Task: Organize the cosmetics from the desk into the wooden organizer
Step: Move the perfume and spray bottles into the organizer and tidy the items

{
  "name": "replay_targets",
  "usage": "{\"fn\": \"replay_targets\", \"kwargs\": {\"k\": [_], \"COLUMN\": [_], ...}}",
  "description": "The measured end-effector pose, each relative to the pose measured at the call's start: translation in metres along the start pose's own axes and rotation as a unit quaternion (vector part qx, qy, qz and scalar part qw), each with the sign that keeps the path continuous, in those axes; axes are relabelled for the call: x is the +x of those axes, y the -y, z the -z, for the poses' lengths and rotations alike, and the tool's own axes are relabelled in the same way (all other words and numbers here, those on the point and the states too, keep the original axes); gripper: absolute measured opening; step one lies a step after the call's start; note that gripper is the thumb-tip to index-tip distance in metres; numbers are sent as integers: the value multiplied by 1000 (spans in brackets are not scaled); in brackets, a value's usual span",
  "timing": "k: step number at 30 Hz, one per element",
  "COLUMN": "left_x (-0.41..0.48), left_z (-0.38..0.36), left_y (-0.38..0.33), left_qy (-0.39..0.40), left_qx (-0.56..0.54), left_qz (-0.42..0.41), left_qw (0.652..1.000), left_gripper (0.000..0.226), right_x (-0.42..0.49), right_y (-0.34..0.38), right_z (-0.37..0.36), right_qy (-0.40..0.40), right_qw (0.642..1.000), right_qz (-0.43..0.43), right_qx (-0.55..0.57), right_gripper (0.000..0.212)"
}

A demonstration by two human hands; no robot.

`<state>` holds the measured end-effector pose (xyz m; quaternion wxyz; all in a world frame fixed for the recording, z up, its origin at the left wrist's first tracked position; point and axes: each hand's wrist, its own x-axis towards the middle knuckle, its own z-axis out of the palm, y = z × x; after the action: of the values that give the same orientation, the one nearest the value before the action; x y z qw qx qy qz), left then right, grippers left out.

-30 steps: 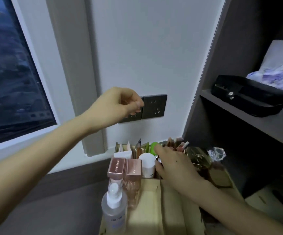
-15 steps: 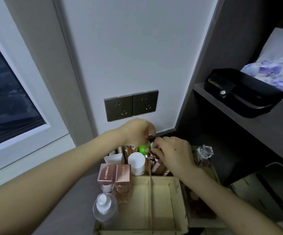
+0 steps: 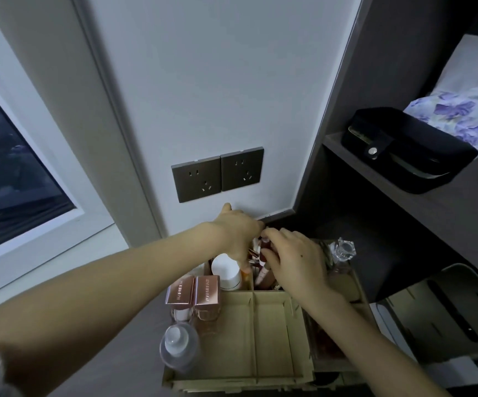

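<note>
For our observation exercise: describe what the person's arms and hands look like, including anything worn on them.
Both arms are bare from the frame edge to the wrist: no sleeves, watch or bracelets show. The left hand and right hand wear no gloves, and no rings are visible. The right hand has a small dark mark on its back. Nails are mostly hidden, so polish cannot be judged.

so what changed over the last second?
The left hand dropped from beside the wall sockets to the back compartments of the wooden organizer, meeting the right hand over the upright tubes. Both hands' fingers now work among them; what each grips is unclear. The rose-capped bottles, white jar and clear bottle stayed put.
</note>
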<state>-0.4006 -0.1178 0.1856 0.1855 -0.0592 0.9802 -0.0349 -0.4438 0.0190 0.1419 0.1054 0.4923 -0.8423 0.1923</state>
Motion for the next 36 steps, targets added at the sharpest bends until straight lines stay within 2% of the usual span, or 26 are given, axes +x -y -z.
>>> {"fn": "replay_targets", "kwargs": {"k": [3, 8, 13, 17, 19, 21, 23, 26, 29, 31, 34, 36], "left_x": [1, 7, 11, 12, 13, 15, 16, 16, 13, 11, 10, 9], "left_z": [-3, 3, 6, 8, 8, 7, 4, 4, 11, 16, 22, 26], "left_y": [-6, -10, -4, 1, 1, 1, 1, 2, 1, 2, 6, 8], "left_qy": [-8, -29, -19, -25, -31, -37, -44, -38, -23, -7, 21, 26], "left_qx": [18, 34, -30, -86, -91, -95, -101, -109, -114, -132, -174, -219], "left_qz": [-15, -51, -76, -69, -66, -63, -58, -48, -44, -38, -27, -6], "left_qw": [1000, 998, 996, 994, 993, 993, 992, 992, 992, 991, 984, 975], "left_gripper": [57, 34, 25, 25, 24, 23, 21, 22, 29, 32, 32, 31], "right_x": [-15, -37, -42, -45, -43, -36, -26, -12, -9, -11, -19, -20], "right_y": [0, -2, -7, -13, -12, -9, -9, -11, -10, -6, -1, 3], "right_z": [3, 3, 10, 7, 8, 12, 14, 17, 16, 18, 19, 19], "right_qy": [-5, -13, -7, 34, 64, 85, 82, 64, 84, 64, -27, -60], "right_qw": [1000, 999, 997, 998, 996, 992, 990, 992, 992, 993, 996, 996], "right_qz": [-25, -33, -72, -54, -48, -68, -91, -103, -97, -100, -84, -68], "right_qx": [-3, 7, 7, 18, 37, 60, 72, 22, -12, 0, 1, 19], "right_gripper": [35, 31, 33, 37, 27, 19, 24, 27, 32, 33, 21, 12]}}
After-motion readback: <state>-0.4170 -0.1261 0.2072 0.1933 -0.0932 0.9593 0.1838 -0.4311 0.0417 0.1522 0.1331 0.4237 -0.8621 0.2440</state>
